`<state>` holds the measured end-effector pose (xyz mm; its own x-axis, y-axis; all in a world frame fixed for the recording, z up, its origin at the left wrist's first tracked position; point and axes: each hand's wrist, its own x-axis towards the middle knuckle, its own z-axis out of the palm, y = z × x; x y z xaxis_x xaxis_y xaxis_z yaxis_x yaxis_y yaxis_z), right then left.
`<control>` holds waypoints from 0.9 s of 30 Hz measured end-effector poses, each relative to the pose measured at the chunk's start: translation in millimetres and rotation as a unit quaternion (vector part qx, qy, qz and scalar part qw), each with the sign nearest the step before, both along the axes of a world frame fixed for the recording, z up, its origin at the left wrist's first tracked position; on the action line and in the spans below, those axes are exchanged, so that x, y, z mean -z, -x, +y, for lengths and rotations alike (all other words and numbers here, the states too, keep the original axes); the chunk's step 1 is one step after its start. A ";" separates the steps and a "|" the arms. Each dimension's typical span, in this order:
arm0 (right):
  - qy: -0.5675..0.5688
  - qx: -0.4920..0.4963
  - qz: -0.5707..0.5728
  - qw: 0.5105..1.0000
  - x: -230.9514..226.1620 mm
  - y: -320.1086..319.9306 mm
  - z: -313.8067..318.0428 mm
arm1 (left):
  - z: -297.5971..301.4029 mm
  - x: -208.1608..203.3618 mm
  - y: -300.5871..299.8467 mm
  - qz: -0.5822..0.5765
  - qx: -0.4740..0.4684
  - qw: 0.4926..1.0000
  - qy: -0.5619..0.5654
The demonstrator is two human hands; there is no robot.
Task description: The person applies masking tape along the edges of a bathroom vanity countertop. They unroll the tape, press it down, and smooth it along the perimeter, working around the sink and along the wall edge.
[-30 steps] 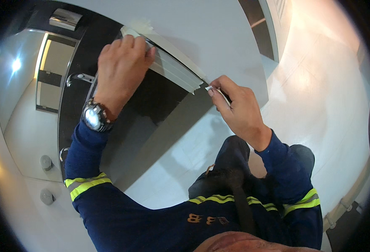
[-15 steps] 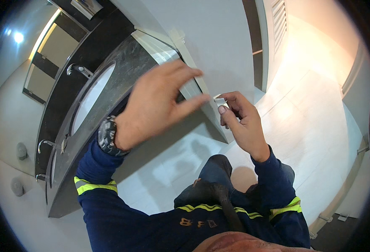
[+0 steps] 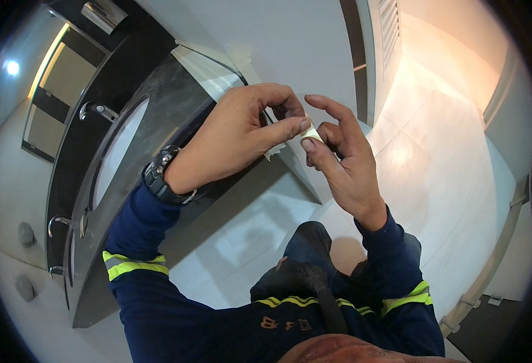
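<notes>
In front of me my two hands come together around a small pale strip (image 3: pixel 312 134) that looks like masking tape. My left hand (image 3: pixel 236 132), with a dark watch on its wrist, pinches the strip's upper end between thumb and bent fingers. At its lower end the thumb of my right hand (image 3: pixel 350 163) presses against it, the index finger raised and the other fingers curled. What lies behind those curled fingers is hidden. Below my left fingers, another pale ragged piece (image 3: pixel 273 151) shows beside the wall edge.
On the left runs a dark curved counter (image 3: pixel 175 91) with a white basin (image 3: pixel 121 151) and a chrome tap (image 3: pixel 100 111). A white wall panel (image 3: pixel 278 36) stands ahead, a louvred door (image 3: pixel 389 36) beyond it. Pale floor tiles (image 3: pixel 423 163) stretch away at right.
My left hand has closed from spread fingers to a pinch on the strip, meeting my right hand. My right index finger has lifted. The view has shifted slightly.
</notes>
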<state>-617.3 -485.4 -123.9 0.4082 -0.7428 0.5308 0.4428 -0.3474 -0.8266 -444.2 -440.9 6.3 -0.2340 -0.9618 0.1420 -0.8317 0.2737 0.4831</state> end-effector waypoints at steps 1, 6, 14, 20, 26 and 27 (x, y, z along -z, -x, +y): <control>0.004 0.004 0.001 1.000 2.2 0.9 -1.9 | -1.6 0.6 1.2 -0.003 0.009 1.000 -0.019; 0.022 0.014 -0.003 1.000 7.4 4.5 0.1 | -13.7 -5.2 -10.3 -0.129 0.073 0.970 0.191; 0.038 0.098 0.006 0.994 50.5 -12.9 -3.8 | -29.9 -99.9 -33.6 -0.419 -0.083 0.845 0.321; -0.004 0.077 0.093 0.993 84.9 -24.5 -17.4 | -40.2 -76.3 -22.6 -0.541 0.056 0.752 0.371; -0.027 0.058 0.135 0.989 84.1 -29.4 -22.2 | -50.1 -58.2 -26.8 -0.534 0.051 0.741 0.405; -0.029 0.053 0.132 0.989 84.9 -32.1 -23.8 | -49.2 -60.2 -24.5 -0.550 0.050 0.737 0.390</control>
<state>-585.2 -509.2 -208.8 0.4454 -0.8146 0.3716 0.1733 -0.3288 -0.9284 -419.7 -490.1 66.5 -0.6844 -0.6583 0.3135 -0.5598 0.1989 -0.8044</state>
